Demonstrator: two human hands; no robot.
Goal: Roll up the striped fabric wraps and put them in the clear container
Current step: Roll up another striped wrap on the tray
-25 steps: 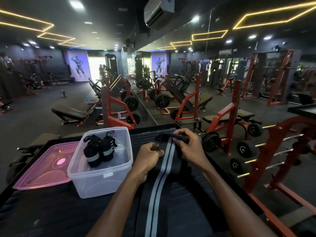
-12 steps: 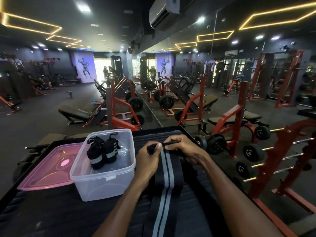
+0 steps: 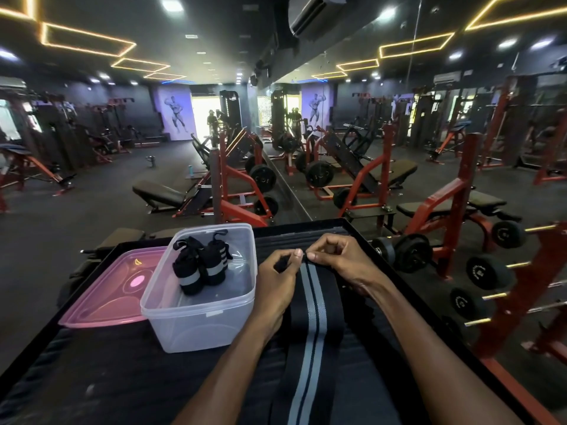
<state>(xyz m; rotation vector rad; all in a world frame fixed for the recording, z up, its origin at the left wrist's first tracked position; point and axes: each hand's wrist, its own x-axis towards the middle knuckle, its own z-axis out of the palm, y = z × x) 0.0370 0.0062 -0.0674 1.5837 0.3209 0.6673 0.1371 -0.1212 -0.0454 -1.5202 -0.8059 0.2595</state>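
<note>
Striped wrap (image 3: 310, 317) lies flat on the worktop (image 3: 122, 372), long axis running from the fingers back toward the person. Left hand (image 3: 277, 282) and right hand (image 3: 340, 262) both pinch its far end, equally near. Clear container (image 3: 199, 311) stands just left.

Hands: left hand (image 3: 277, 279) and right hand (image 3: 343, 259) pinch the wrap's (image 3: 310, 320) far end.
Container (image 3: 199, 314): left, holding two rolled wraps (image 3: 201, 265).
</note>
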